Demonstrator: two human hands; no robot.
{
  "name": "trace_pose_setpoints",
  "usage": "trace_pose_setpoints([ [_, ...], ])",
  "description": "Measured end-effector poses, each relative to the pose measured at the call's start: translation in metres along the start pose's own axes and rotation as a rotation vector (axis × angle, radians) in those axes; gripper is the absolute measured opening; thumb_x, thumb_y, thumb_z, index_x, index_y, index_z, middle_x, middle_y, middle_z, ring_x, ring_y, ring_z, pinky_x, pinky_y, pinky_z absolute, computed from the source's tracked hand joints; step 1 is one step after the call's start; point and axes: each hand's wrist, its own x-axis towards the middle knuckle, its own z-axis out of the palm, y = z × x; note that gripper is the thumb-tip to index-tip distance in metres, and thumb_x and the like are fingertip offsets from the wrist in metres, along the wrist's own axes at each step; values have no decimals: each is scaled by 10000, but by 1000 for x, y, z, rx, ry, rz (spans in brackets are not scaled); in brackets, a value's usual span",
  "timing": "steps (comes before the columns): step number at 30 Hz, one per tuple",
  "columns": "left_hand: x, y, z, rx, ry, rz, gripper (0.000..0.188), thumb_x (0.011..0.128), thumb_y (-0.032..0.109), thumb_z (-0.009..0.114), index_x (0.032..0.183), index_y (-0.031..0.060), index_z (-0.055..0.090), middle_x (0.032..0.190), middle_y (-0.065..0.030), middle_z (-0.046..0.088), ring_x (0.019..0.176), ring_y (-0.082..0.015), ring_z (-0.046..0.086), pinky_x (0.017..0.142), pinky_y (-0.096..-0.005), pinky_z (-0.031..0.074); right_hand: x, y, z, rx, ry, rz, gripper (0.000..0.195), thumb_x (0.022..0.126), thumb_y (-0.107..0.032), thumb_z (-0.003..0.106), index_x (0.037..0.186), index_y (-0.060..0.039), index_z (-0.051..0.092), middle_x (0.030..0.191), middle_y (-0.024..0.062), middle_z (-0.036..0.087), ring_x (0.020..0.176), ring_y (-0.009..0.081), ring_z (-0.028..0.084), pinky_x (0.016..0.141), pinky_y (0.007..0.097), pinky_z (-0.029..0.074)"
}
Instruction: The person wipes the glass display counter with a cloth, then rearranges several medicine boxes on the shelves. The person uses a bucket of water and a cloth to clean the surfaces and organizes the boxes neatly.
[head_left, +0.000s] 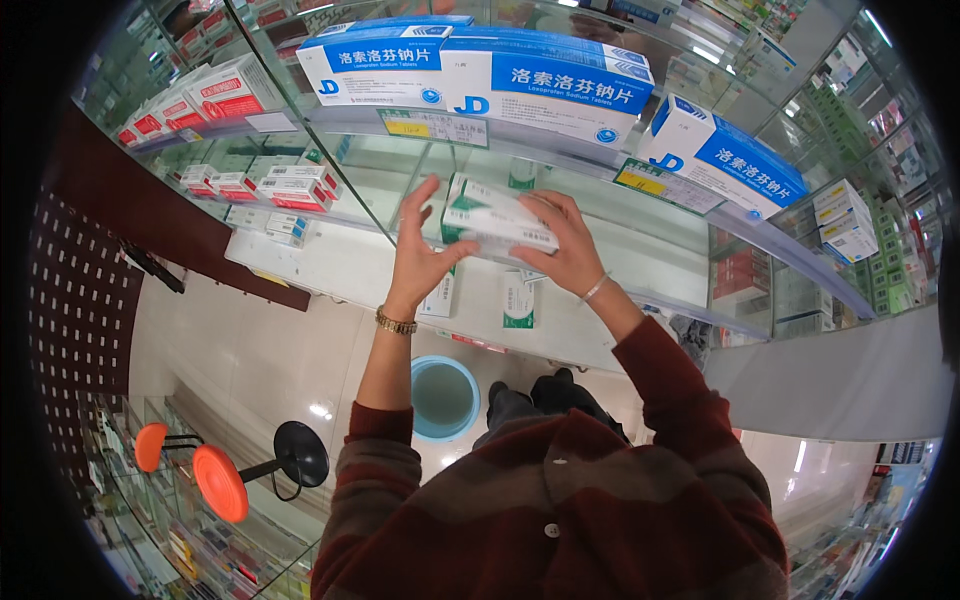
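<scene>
A small bundle of white-and-green medicine boxes (491, 210), slightly blurred, is held above the lower shelf by my right hand (562, 240), fingers on top and thumb at the near side. My left hand (424, 244) is spread at the bundle's left end, thumb near its lower edge; whether it touches is unclear. Below, on the white cabinet ledge (345, 277), lies a white-and-green carton (519, 300). Another carton (441, 294) lies partly hidden beneath my left hand. Farther back on the glass shelf is a similar green-ended box (523, 172).
Large blue-and-white tablet cartons (547, 90) line the upper glass shelf, with price tags (435, 127) along its edge. Red-and-white boxes (300, 187) are at left, beyond a glass divider edge (330, 157). On the floor stand a blue basin (444, 397) and an orange stool (220, 484).
</scene>
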Motion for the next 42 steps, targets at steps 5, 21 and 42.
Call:
trace_pose_setpoints([
  [5, -44, -28, 7, -120, 402, -197, 523, 850, 111, 659, 1316, 33, 435, 1157, -84, 531, 1049, -162, 517, 884, -318, 458, 20, 45, 42, -82, -39, 111, 651, 735, -217, 775, 1320, -137, 501, 1340, 138, 386, 1196, 353, 442, 973, 384, 435],
  [21, -174, -180, -11, 471, 242, -630, 579, 749, 176, 746, 1245, 27, 489, 1076, -163, 581, 974, -267, 567, 849, -382, 478, 46, 24, 61, -238, -214, 90, 836, 693, -335, 797, 1404, -181, 385, 1481, 117, 259, 1303, 365, 343, 1050, 411, 372],
  [42, -153, -221, 127, 455, 8, -841, 972, 575, 443, 805, 1286, -79, 398, 1214, -293, 478, 1103, -413, 486, 930, -464, 411, -183, 136, 89, -25, -509, 1028, 770, 760, -343, 710, 1366, 4, 385, 1338, 242, 463, 1193, 356, 496, 997, 387, 410],
])
